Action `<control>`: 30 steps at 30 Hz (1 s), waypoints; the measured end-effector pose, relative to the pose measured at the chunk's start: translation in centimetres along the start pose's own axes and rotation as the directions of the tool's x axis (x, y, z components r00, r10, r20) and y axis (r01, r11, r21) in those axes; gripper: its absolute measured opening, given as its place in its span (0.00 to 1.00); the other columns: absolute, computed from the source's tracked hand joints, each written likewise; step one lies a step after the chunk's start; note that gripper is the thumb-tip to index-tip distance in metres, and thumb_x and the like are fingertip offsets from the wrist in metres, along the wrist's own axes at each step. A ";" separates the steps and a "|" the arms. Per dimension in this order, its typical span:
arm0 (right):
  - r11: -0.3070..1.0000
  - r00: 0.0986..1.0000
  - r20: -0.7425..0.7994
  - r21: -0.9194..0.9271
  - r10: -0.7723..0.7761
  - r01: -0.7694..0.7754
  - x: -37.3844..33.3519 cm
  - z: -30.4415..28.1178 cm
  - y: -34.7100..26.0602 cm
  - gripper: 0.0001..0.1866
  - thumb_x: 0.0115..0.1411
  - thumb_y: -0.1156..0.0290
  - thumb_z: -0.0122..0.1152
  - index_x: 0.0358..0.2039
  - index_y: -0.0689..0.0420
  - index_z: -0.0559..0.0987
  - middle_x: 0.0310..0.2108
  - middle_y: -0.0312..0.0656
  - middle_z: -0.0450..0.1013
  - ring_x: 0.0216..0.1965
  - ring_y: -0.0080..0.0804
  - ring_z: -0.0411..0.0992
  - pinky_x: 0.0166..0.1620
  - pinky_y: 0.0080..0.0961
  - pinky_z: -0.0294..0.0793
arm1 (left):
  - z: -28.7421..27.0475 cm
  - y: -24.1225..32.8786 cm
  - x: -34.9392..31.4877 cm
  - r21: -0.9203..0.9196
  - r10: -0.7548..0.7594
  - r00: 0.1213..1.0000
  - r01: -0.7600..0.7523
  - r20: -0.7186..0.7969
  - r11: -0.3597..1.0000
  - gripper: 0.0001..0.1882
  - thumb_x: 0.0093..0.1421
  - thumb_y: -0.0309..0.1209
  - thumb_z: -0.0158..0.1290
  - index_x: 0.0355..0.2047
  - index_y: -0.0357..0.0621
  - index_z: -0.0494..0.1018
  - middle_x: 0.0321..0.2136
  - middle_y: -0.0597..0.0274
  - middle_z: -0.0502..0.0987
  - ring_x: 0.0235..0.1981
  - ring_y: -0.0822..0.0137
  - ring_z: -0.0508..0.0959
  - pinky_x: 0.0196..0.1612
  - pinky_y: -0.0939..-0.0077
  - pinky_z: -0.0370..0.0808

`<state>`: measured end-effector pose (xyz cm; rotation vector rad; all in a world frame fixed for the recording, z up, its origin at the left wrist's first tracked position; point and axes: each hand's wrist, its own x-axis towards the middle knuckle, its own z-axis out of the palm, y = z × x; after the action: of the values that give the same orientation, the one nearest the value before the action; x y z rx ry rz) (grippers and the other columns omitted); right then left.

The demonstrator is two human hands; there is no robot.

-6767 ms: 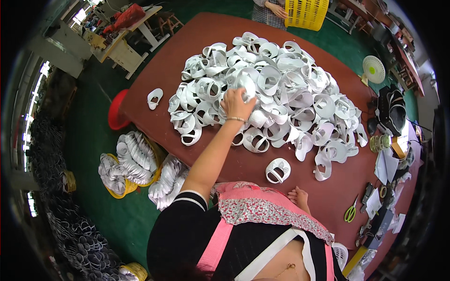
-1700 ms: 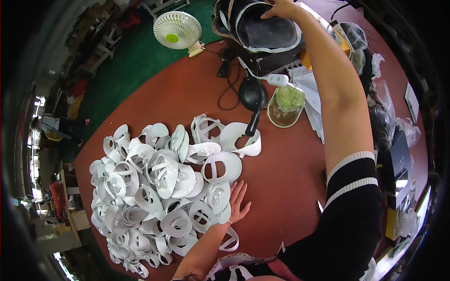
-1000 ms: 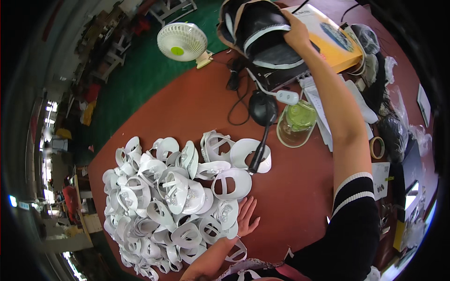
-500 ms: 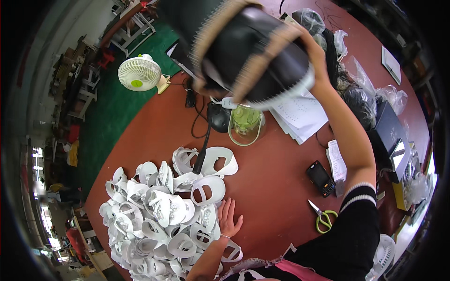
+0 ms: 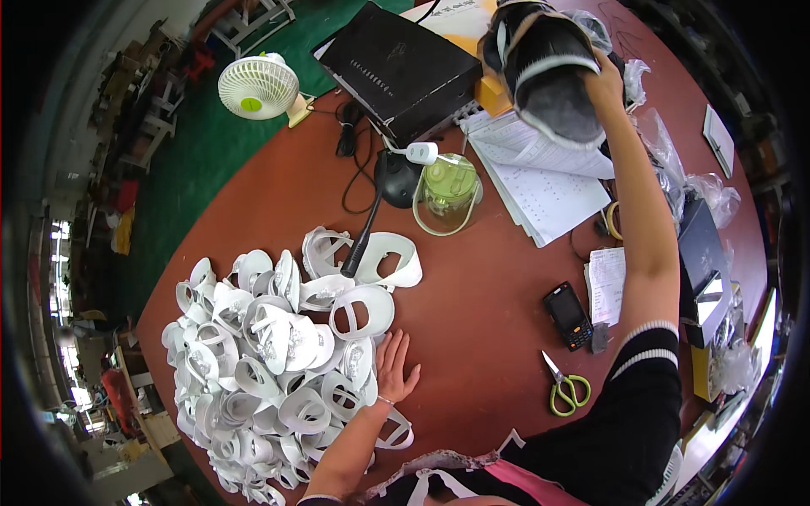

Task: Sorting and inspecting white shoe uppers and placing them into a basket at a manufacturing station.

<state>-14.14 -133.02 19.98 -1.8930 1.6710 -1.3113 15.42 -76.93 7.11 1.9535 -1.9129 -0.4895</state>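
My right hand [image 5: 602, 86], at the end of an outstretched arm, grips a dark slipper-like bundle [image 5: 553, 93] at the far right of the table. The bundle has fuzzy white and tan edges; its exact kind is hard to make out. The thumb and some of the fingers are hidden behind or inside it. My left hand [image 5: 395, 369] lies flat on the red table with fingers stretched out, holding nothing. It rests beside a large heap of white strap pieces [image 5: 304, 411], curved and with cut-out openings, some bearing shiny decoration.
A black box [image 5: 396, 72], white fan [image 5: 258, 88], green-lidded jug [image 5: 449, 190] and papers [image 5: 548, 198] stand or lie toward the back. Green-handled scissors [image 5: 564, 388] and a black handheld device [image 5: 568, 316] lie at the right. A dark stick-like handle [image 5: 361, 244] reaches over the heap.
My right hand has carried the dark bundle away to the far right, uncovering the black box. My left hand stays flat on the table; the view has shifted slightly.
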 end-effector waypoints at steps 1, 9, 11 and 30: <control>0.990 1.000 -0.029 -0.138 -0.002 -0.002 2.6 0.5 1.5 0.27 0.47 0.70 0.60 0.52 0.46 0.73 0.45 0.48 0.74 0.47 0.45 0.72 0.50 0.31 0.68 | 0.2 0.2 0.3 -0.008 0.008 1.000 -0.008 0.004 1.000 0.33 0.54 0.37 0.53 0.59 0.37 0.60 0.60 0.49 0.59 0.62 0.47 0.56 0.62 0.56 0.55; 0.747 0.995 0.034 -0.663 0.097 -0.050 3.9 3.1 -5.3 0.39 0.52 0.49 0.61 0.60 0.49 0.61 0.55 0.48 0.66 0.58 0.46 0.63 0.55 0.46 0.61 | -0.2 -0.3 -0.1 0.007 -0.012 1.000 0.012 0.017 1.000 0.34 0.53 0.36 0.53 0.59 0.37 0.59 0.60 0.49 0.59 0.62 0.47 0.56 0.63 0.56 0.53; 0.668 0.999 0.015 -0.744 0.036 -0.013 3.7 2.7 -4.8 0.40 0.53 0.45 0.58 0.61 0.49 0.58 0.56 0.51 0.64 0.58 0.50 0.61 0.55 0.47 0.61 | 0.0 -0.2 0.3 -0.013 0.009 1.000 -0.009 0.019 1.000 0.35 0.52 0.35 0.53 0.60 0.37 0.58 0.60 0.48 0.57 0.61 0.45 0.56 0.63 0.54 0.53; 0.302 0.542 0.733 0.451 0.412 -0.840 -9.6 12.4 -10.8 0.41 0.49 0.54 0.69 0.53 0.70 0.61 0.42 0.54 0.66 0.43 0.43 0.70 0.49 0.34 0.72 | 0.3 -0.2 0.3 0.014 0.005 1.000 -0.006 0.027 1.000 0.34 0.53 0.37 0.53 0.59 0.38 0.59 0.61 0.50 0.58 0.62 0.48 0.56 0.63 0.58 0.55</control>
<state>3.10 -125.57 16.97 -0.7036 1.0637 -0.8222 15.44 -77.26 6.72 1.9593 -1.9423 -0.5049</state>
